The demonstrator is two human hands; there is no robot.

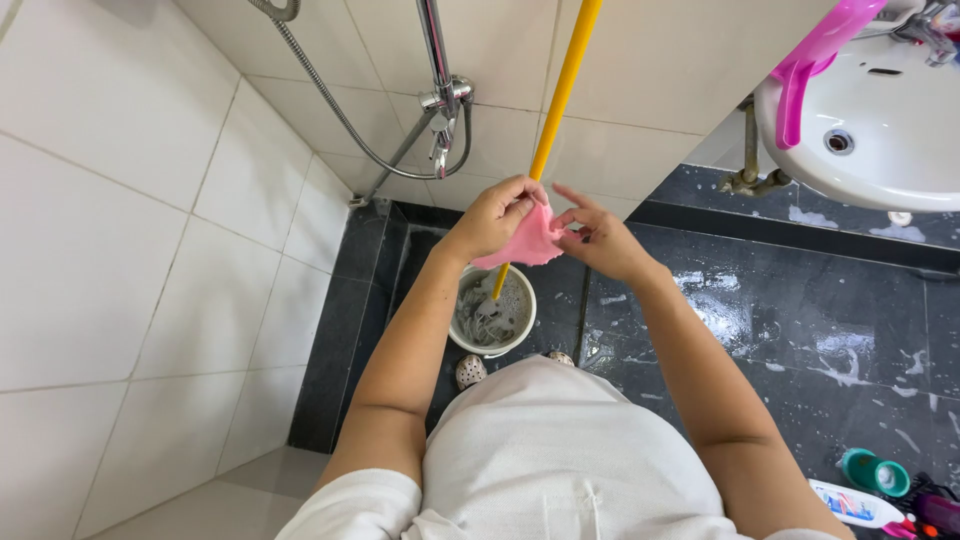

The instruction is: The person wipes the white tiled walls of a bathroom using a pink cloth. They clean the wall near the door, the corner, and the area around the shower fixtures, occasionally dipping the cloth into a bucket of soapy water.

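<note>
A small pink cloth (528,243) hangs stretched between my two hands in front of me. My left hand (497,213) pinches its upper left edge, and my right hand (596,237) holds its right edge with some fingers spread. Just behind the cloth a yellow mop handle (562,88) leans against the white tiled wall. Its mop head sits in a small white bucket (492,312) of grey soapy water on the dark floor below my hands.
A shower mixer with a metal hose (440,105) hangs on the wall. At the right are a white sink (880,140), a pink scoop (815,60) on its rim, and bottles and a green cap (875,475) on the wet, soapy floor (800,330).
</note>
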